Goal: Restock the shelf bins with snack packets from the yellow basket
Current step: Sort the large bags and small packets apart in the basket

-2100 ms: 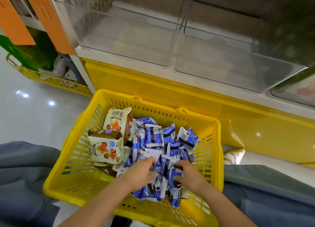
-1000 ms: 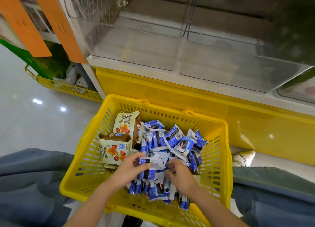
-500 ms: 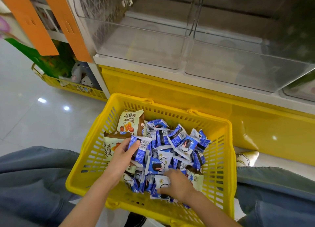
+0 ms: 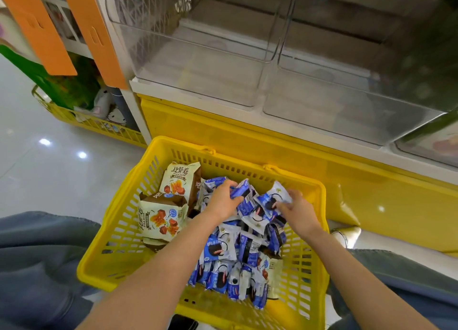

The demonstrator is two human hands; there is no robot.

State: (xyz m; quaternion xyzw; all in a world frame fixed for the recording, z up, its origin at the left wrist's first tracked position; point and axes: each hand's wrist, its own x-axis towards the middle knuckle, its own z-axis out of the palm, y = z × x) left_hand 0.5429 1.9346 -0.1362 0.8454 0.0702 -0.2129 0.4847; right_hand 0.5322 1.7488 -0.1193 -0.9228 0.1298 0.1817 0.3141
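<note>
both hands deep in the yellow basket (image 4: 128,233)
left hand (image 4: 224,200) clutches blue snack packets (image 4: 244,194); right hand (image 4: 298,212) pinches another packet (image 4: 276,198) by the basket's far edge.

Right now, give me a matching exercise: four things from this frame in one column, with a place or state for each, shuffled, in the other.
Things:
1. left hand
2. cream bags
3. clear bins
4. right hand

Descriptions:
A. on the shelf, no packets inside
B. left side of the basket
C. gripping a blue packet
D. fingers on a white-and-blue packet

Pairs: 1-C, 2-B, 3-A, 4-D
</note>
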